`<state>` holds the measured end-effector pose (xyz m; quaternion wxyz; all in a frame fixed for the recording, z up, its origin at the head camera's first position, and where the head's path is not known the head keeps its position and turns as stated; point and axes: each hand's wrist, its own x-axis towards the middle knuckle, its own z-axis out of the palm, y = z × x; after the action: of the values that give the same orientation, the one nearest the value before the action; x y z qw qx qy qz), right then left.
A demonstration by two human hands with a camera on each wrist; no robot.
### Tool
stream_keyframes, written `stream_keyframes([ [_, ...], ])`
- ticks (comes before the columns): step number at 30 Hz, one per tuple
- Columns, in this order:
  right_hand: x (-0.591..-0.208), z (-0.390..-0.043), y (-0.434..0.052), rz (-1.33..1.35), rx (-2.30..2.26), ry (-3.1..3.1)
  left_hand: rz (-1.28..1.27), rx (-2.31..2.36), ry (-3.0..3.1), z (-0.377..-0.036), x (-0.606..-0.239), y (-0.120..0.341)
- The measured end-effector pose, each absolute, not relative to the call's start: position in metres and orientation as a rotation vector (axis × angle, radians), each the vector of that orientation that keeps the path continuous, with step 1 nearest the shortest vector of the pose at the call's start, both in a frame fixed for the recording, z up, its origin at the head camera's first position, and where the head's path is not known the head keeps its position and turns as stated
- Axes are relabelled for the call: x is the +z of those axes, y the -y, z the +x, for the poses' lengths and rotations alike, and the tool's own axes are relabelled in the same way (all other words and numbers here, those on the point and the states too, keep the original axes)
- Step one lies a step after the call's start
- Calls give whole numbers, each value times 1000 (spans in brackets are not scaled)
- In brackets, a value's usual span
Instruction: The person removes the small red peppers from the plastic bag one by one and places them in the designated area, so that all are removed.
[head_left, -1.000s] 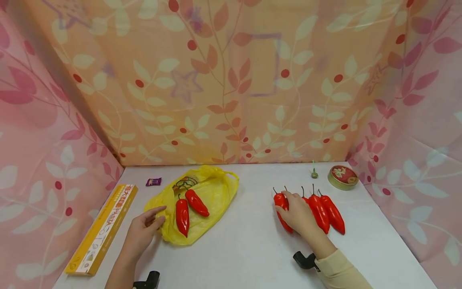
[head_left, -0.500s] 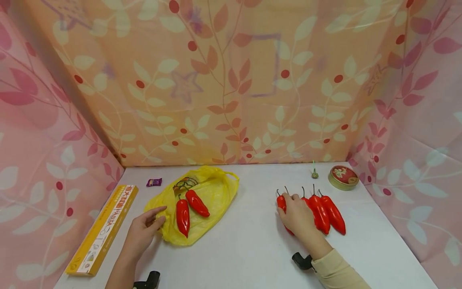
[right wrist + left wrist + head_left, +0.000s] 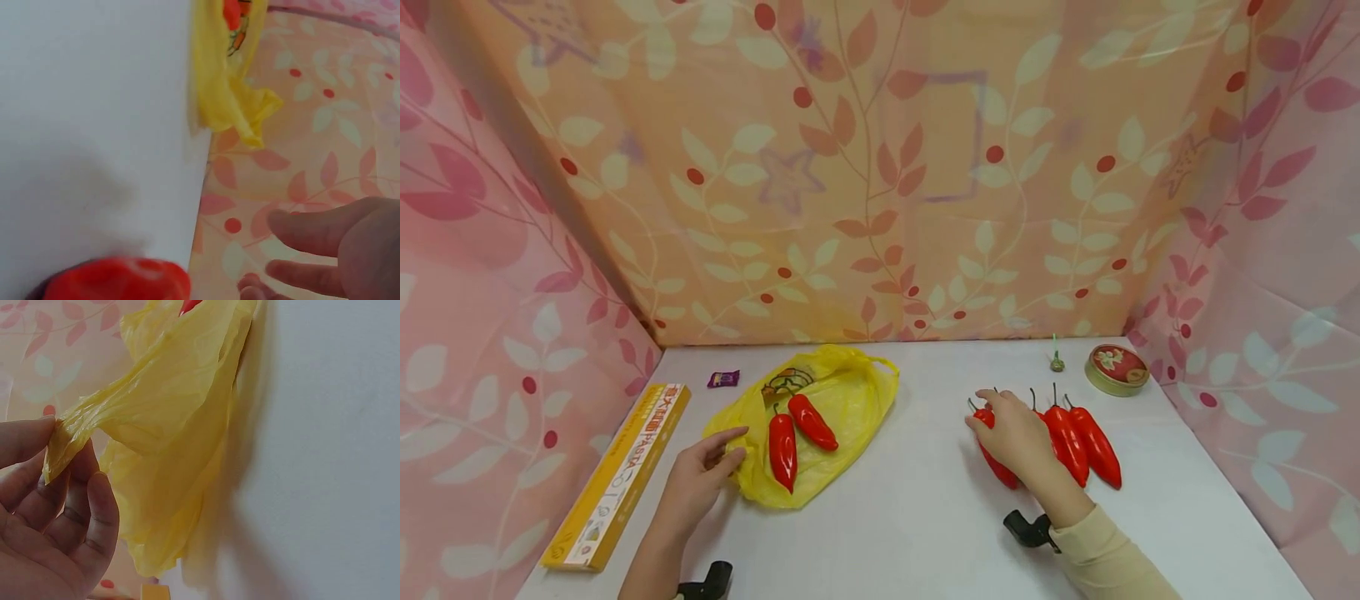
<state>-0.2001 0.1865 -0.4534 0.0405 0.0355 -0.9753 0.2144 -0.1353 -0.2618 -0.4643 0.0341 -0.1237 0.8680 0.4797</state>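
you are holding the edge of the yellow bag [image 3: 820, 417] with your left hand [image 3: 700, 479], the film pinched between thumb and fingers [image 3: 94, 506] (the wrist view shows this plainly). two peppers [image 3: 796, 433] are lying on the bag, just beyond that pinch. your right hand [image 3: 1011, 433] is sitting over the leftmost pepper [image 3: 996, 462] of the row [image 3: 1078, 442] on the table [image 3: 925, 517], fingers draped on it; whether they are closing round it i cannot tell, since the right wrist view is showing loose fingers above a blurred red shape. this looks like the pick-up step for a third pepper. the next move is calling for a firm wrap round the pepper under your palm, without nudging the ones touching beside it, while the left pinch is keeping the bag steady.
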Motion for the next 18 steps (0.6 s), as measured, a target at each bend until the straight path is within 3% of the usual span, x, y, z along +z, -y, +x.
stream_keyframes([
  [18, -435, -209, -132, 332, 974, 2764, -395, 1489, -2651, -132, -465, 262],
])
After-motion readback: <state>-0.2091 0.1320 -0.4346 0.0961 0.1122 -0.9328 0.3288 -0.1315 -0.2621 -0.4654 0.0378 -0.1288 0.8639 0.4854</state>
